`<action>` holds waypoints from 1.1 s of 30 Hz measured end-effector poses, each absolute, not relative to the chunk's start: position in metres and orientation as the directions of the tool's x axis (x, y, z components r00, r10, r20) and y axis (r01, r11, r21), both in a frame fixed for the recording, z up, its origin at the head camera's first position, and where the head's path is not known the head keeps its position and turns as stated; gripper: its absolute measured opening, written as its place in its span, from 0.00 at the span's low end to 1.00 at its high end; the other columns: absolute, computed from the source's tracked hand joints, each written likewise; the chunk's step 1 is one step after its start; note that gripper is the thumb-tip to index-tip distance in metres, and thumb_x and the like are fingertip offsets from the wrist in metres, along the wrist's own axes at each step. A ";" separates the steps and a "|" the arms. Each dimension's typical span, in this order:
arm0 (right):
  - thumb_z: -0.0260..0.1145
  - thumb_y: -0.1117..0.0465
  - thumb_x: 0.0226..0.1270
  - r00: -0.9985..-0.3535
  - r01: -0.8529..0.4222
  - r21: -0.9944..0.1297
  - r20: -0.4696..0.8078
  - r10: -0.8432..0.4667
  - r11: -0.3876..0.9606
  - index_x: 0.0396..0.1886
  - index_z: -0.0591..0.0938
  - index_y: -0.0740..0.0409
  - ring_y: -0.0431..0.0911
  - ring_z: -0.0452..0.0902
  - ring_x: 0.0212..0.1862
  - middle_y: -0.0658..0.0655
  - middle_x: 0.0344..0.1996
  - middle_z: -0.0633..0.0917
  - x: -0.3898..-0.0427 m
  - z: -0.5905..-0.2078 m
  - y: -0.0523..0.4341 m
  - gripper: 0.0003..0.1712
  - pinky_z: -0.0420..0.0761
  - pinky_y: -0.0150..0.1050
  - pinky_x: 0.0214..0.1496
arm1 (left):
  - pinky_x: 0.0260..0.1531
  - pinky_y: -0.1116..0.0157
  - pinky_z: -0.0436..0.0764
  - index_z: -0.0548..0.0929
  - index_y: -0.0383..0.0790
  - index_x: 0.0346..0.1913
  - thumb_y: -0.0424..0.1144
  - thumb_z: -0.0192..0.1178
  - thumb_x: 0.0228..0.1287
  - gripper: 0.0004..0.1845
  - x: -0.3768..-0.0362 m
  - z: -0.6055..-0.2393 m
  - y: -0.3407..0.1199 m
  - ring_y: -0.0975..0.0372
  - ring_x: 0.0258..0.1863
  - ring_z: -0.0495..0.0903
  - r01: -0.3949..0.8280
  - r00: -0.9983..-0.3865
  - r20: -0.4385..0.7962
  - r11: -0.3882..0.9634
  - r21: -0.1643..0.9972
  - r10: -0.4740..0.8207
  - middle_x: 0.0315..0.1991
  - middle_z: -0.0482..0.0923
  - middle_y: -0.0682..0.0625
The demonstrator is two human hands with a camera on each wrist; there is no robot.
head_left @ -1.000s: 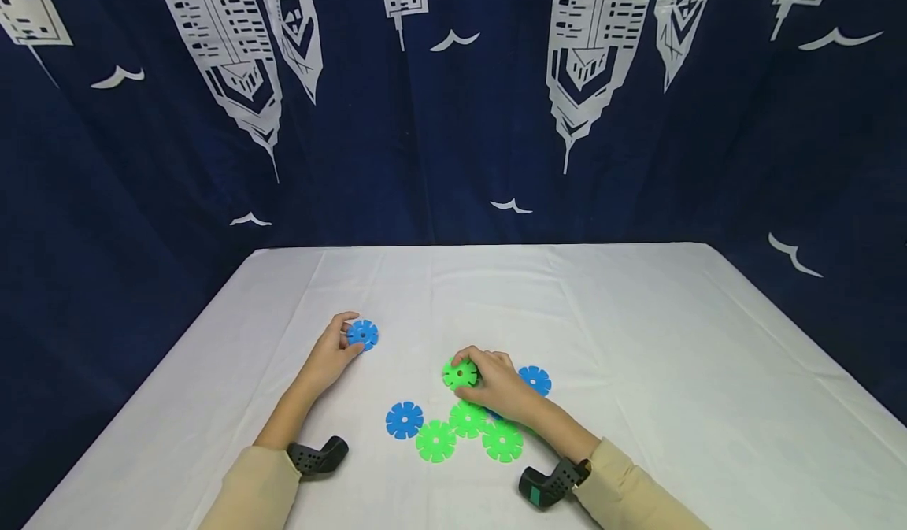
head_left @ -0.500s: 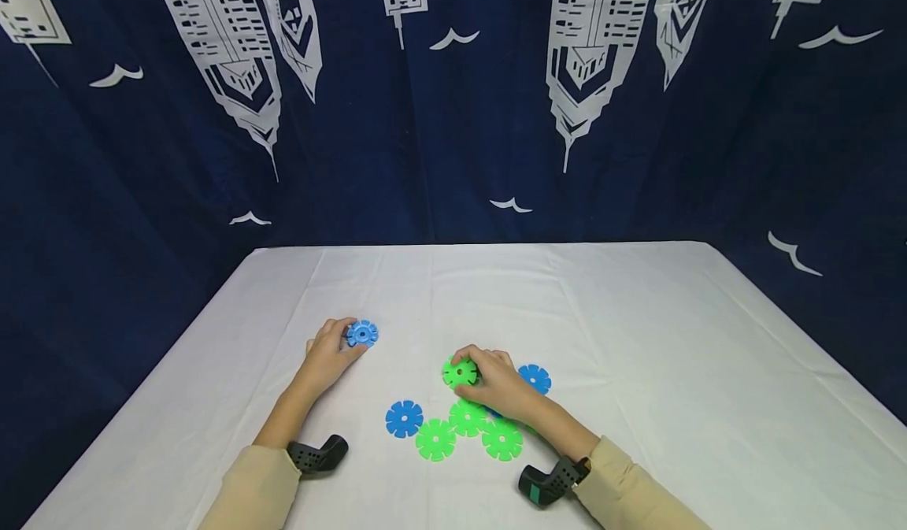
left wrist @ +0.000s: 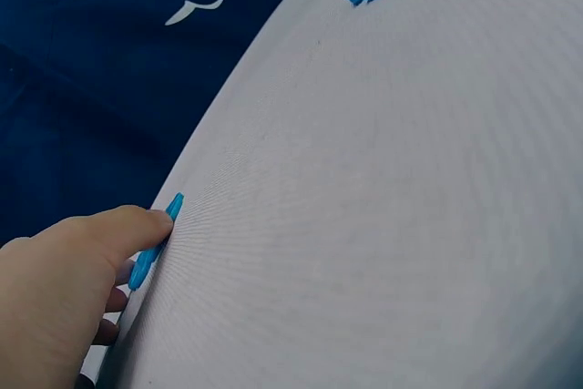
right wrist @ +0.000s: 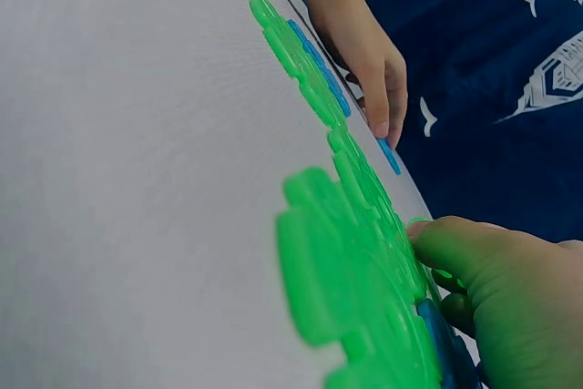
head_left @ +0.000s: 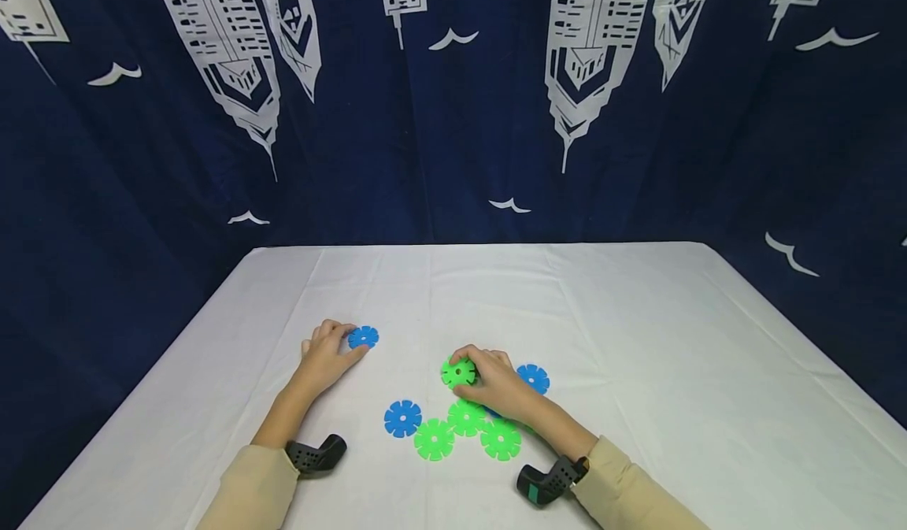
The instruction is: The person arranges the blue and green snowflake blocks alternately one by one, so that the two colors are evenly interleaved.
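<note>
My left hand [head_left: 327, 358] pinches a blue notched plastic disc [head_left: 364, 337], a flower-shaped building piece, between thumb and fingers at the left of the table. In the left wrist view the thumb lies over the edge of this disc, close over the white cloth. Nearer the middle, my right hand [head_left: 494, 380] grips a green notched disc [head_left: 458, 373] at its right edge. Right below that hand lie several more green discs [head_left: 434, 440], which loom large in the right wrist view. The right hand and forearm partly hide a blue disc behind them.
Another blue disc [head_left: 402, 419] lies left of the green ones, and one more blue disc [head_left: 533, 378] lies just beyond the right wrist. A white cloth [head_left: 638, 317] covers the table. Behind its far edge hangs a dark blue printed curtain [head_left: 425, 120].
The blue disc at my left hand has tipped flatter and sunk slightly, and the left fingers have lowered with it. My right hand and the green disc have hardly moved.
</note>
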State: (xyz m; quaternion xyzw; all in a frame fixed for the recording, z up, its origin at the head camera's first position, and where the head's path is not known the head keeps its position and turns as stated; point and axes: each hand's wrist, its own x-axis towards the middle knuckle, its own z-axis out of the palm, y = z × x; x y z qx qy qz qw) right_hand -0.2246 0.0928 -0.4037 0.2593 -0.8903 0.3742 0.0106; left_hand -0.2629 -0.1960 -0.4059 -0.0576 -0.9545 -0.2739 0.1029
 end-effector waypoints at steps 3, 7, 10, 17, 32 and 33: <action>0.67 0.58 0.54 -0.864 -0.473 -0.658 0.217 -0.455 0.585 0.46 0.72 0.49 0.51 0.70 0.52 0.52 0.46 0.82 -0.224 -0.403 0.093 0.20 0.57 0.51 0.60 | 0.43 0.54 0.58 0.73 0.32 0.55 0.48 0.58 0.56 0.28 -0.261 -0.406 -0.196 0.50 0.50 0.65 0.172 -0.970 0.238 0.853 0.492 0.059 0.51 0.68 0.39; 0.65 0.58 0.56 -0.865 -0.471 -0.660 0.214 -0.454 0.586 0.47 0.72 0.49 0.50 0.70 0.52 0.52 0.46 0.82 -0.224 -0.402 0.093 0.18 0.57 0.51 0.60 | 0.50 0.50 0.55 0.72 0.33 0.55 0.47 0.57 0.55 0.28 -0.261 -0.407 -0.196 0.48 0.54 0.63 0.185 -0.966 0.249 0.864 0.469 0.072 0.54 0.67 0.38; 0.63 0.59 0.59 -0.866 -0.467 -0.667 0.212 -0.453 0.581 0.48 0.72 0.49 0.50 0.69 0.52 0.52 0.47 0.81 -0.224 -0.402 0.092 0.17 0.57 0.51 0.61 | 0.56 0.48 0.51 0.71 0.34 0.56 0.49 0.57 0.55 0.29 -0.262 -0.408 -0.198 0.47 0.58 0.61 0.194 -0.966 0.246 0.865 0.463 0.085 0.57 0.65 0.37; 0.60 0.60 0.62 -0.875 -0.448 -0.694 0.214 -0.433 0.564 0.49 0.73 0.48 0.52 0.68 0.56 0.53 0.51 0.79 -0.223 -0.402 0.092 0.15 0.57 0.51 0.60 | 0.63 0.46 0.47 0.68 0.32 0.57 0.51 0.56 0.58 0.30 -0.262 -0.411 -0.200 0.44 0.63 0.58 0.211 -0.966 0.238 0.852 0.479 0.105 0.61 0.63 0.36; 0.58 0.61 0.64 -0.889 -0.418 -0.753 0.224 -0.400 0.509 0.49 0.73 0.48 0.42 0.70 0.42 0.51 0.46 0.76 -0.225 -0.399 0.092 0.14 0.72 0.36 0.43 | 0.65 0.45 0.47 0.67 0.33 0.58 0.50 0.55 0.59 0.30 -0.262 -0.411 -0.198 0.44 0.65 0.56 0.210 -0.967 0.228 0.862 0.461 0.114 0.63 0.61 0.35; 0.58 0.62 0.64 -0.892 -0.412 -0.758 0.222 -0.394 0.506 0.49 0.73 0.48 0.40 0.69 0.38 0.51 0.44 0.75 -0.225 -0.399 0.092 0.14 0.72 0.34 0.39 | 0.65 0.45 0.47 0.67 0.33 0.58 0.50 0.55 0.59 0.30 -0.262 -0.411 -0.198 0.44 0.65 0.57 0.210 -0.967 0.229 0.863 0.460 0.114 0.63 0.61 0.35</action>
